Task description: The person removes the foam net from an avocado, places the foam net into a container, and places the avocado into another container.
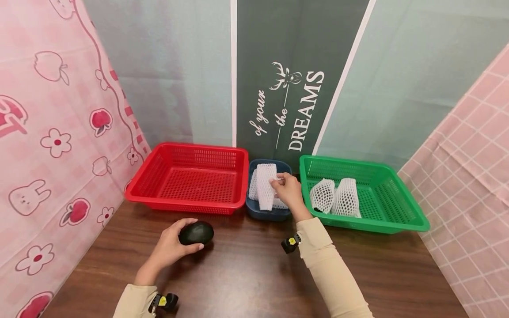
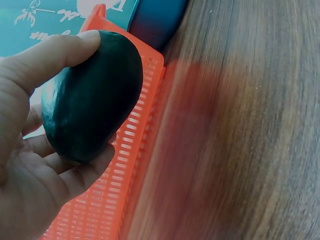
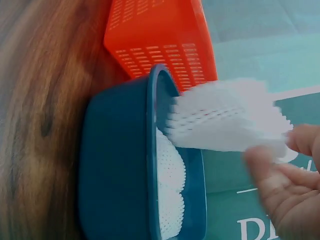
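Plainly, the dark oval fruit (image 1: 196,233) is in the left hand (image 1: 173,240), in front of the red basket (image 1: 191,206). Grip: thumb on one side, fingers curled around the other, spread only as wide as the fruit; whether it touches the wooden table (image 1: 246,269), I cannot tell.

Right hand (image 1: 290,192): thumb and fingertips nearly closed, pinching a white foam net sleeve (image 1: 265,187) near its edge, over the blue bin (image 1: 259,215). More white netting (image 3: 170,190) lies in that bin, beneath the pinched piece.

To the right stands the green basket (image 1: 383,201), with two netted bundles (image 1: 346,198) side by side; something dark shows at the foot of the left one.

Risks, my judgement: the light edge pinch could let the sleeve slip, or the open mesh could snag on the netting below and drag a second piece out. The fruit looks smooth and rounded; should the left fingers loosen while attention is on the bin, it could roll across the table. A flattened sleeve mouth might resist opening and tear if forced.
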{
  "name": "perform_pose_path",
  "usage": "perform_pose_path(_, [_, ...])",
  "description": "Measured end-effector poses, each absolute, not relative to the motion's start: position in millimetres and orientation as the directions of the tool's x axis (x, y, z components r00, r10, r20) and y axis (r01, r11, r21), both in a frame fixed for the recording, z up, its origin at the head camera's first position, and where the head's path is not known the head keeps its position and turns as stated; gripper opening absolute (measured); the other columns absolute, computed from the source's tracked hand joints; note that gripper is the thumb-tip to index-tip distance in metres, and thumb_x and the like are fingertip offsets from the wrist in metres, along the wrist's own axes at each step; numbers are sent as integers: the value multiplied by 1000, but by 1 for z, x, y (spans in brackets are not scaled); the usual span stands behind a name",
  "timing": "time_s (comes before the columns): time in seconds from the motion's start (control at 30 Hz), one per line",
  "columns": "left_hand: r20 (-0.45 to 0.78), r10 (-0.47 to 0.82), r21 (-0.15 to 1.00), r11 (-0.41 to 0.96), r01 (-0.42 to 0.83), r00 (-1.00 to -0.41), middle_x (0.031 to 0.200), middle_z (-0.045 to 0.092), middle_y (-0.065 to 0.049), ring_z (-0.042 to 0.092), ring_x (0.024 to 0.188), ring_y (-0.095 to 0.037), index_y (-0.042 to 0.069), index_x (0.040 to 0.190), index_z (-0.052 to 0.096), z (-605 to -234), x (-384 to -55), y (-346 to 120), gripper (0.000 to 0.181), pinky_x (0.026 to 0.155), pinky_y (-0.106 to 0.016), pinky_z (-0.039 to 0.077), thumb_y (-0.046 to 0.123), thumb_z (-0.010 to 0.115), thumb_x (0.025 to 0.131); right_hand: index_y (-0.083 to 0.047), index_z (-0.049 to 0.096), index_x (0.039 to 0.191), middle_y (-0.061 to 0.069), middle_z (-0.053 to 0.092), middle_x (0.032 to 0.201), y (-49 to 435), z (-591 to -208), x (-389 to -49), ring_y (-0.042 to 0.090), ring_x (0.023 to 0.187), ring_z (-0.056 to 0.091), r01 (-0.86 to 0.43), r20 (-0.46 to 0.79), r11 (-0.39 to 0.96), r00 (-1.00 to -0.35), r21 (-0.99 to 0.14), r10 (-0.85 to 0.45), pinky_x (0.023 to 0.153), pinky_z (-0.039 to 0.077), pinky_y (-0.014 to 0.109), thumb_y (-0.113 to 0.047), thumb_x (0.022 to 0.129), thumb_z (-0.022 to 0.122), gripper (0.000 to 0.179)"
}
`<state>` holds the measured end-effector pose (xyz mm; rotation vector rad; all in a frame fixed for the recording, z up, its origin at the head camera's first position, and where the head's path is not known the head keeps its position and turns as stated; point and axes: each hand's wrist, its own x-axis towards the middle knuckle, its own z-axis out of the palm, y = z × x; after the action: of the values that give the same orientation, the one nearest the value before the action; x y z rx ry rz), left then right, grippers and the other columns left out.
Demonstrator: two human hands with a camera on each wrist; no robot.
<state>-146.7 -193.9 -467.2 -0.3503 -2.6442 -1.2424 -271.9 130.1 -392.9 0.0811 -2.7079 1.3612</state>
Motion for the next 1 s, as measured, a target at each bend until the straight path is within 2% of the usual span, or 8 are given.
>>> perform_pose_path(0.1, [272, 126, 730, 619, 290, -954, 109, 62, -2, 57, 97, -19, 12, 114, 60, -466, -147, -195, 63, 81, -44, 45, 26, 88, 60, 7, 46, 129, 27, 58, 113, 129, -395, -272, 37, 94, 61, -90, 87, 654, -996, -751, -36, 78, 49, 44, -24, 88, 62, 54])
perform_pose_path(0.2, [260, 122, 733, 621, 278, -958, 109, 62, -2, 57, 98, -20, 12, 115, 60, -466, -147, -196, 63, 81, -45, 44, 26, 88, 60, 6, 44, 131, 28, 55, 118, 129, -399, -270, 37, 107, 53, -95, 73, 710, -995, -698, -61, 87, 43, 47, -25, 85, 65, 59])
perform_pose_path(0.43, [249, 125, 737, 619, 272, -960, 110, 62, -2, 57, 98, -20, 12, 115, 60, -466, -145, -197, 64, 81, -44, 44, 27, 88, 60, 5, 48, 126, 27, 58, 112, 131, -404, -265, 37, 102, 55, -112, 72, 727, -994, -677, -87, 85, 44, 47, -23, 83, 67, 55])
perform_pose_path(0.67, [255, 130, 730, 624, 279, -958, 109, 62, -1, 57, 97, -20, 12, 114, 60, -465, -144, -196, 63, 81, -45, 43, 26, 88, 60, 3, 50, 126, 26, 58, 113, 130, -404, -262, 36, 101, 56, -112, 74, 733, -994, -671, -84, 84, 44, 46, -24, 83, 68, 54])
perform_pose_path(0.8, [253, 136, 725, 628, 281, -958, 109, 62, -1, 57, 98, -20, 12, 114, 60, -460, -143, -197, 63, 81, -45, 43, 27, 88, 60, 4, 51, 124, 26, 58, 112, 130, -406, -259, 34, 96, 58, -154, 107, 744, -988, -650, -110, 82, 46, 46, -23, 83, 68, 52])
perform_pose_path(1.0, [291, 163, 700, 635, 326, -943, 110, 62, -1, 57, 95, -19, 10, 115, 61, -442, -147, -201, 63, 78, -43, 46, 29, 88, 61, 3, 56, 120, 23, 56, 116, 129, -400, -249, 37, 107, 51, -248, 187, 794, -967, -555, -172, 90, 40, 47, -23, 80, 70, 49])
